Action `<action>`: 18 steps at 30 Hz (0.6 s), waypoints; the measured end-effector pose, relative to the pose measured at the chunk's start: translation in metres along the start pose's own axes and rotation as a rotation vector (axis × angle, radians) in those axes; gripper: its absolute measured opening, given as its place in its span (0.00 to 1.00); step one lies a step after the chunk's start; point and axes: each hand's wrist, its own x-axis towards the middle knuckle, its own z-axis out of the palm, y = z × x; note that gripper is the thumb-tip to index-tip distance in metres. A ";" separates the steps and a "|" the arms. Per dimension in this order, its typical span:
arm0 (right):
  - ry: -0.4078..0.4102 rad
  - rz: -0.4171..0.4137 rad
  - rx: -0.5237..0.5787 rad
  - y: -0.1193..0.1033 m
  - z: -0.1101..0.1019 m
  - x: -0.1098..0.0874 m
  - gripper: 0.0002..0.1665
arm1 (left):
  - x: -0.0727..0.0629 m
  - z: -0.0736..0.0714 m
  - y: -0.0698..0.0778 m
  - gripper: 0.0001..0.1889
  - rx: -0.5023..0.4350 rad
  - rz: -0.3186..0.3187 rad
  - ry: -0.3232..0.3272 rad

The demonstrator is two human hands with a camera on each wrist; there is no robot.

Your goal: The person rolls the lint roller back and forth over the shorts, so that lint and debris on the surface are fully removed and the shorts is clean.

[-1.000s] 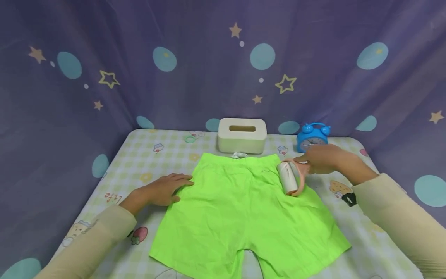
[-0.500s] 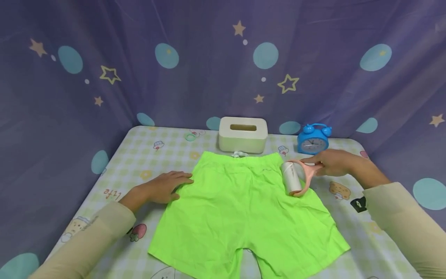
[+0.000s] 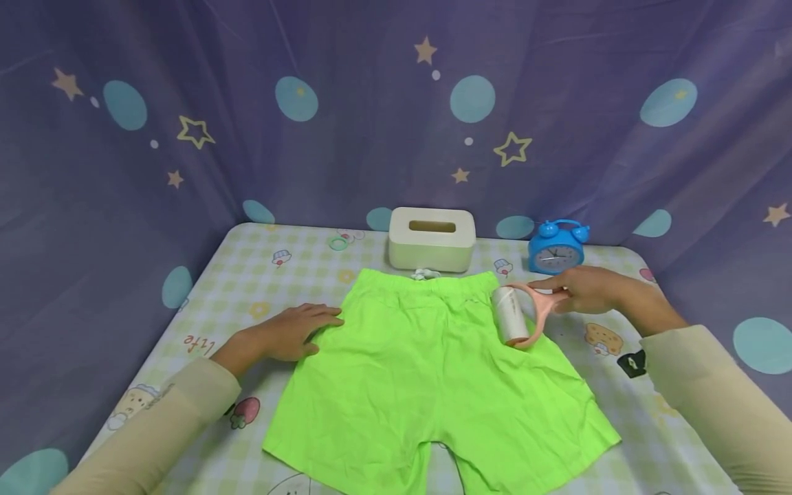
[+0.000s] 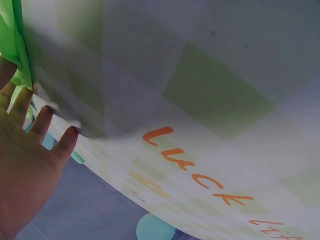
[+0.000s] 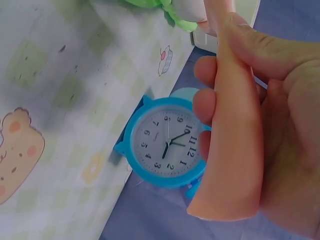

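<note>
Bright green shorts [image 3: 383, 357] lie spread on the table, waistband toward the back and a white drawstring [image 3: 425, 274] at its middle. My left hand [image 3: 291, 333] touches their left edge near the waist, its fingers fairly straight; the left wrist view shows that hand [image 4: 30, 155] beside the green cloth [image 4: 12, 40]. In my right hand [image 3: 589, 289] I grip the pink handle [image 5: 237, 130] of a lint roller [image 3: 511, 316]. Its white roll touches the shorts at the upper right, just below the waistband. The right wrist view shows fingers and thumb wrapped around the handle.
A white and pale green tissue box [image 3: 432, 240] stands behind the waistband. To its right, close behind my right hand, is a blue alarm clock [image 3: 555, 249]. A checked cloth [image 3: 247, 268] covers the table, with a purple patterned curtain [image 3: 371, 103] around it.
The lint roller has shifted a little to the right with my right hand, then slightly back to the left across the shorts. My left hand stays in place.
</note>
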 end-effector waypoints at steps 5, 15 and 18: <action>0.015 -0.028 0.012 -0.002 0.004 0.004 0.35 | 0.000 0.000 0.001 0.32 0.001 0.007 0.006; 0.006 -0.025 0.047 -0.010 0.000 0.010 0.36 | -0.002 -0.001 0.003 0.32 -0.004 0.017 0.013; 0.004 -0.044 0.054 -0.012 -0.002 0.011 0.36 | -0.002 -0.001 0.003 0.32 -0.003 0.018 0.016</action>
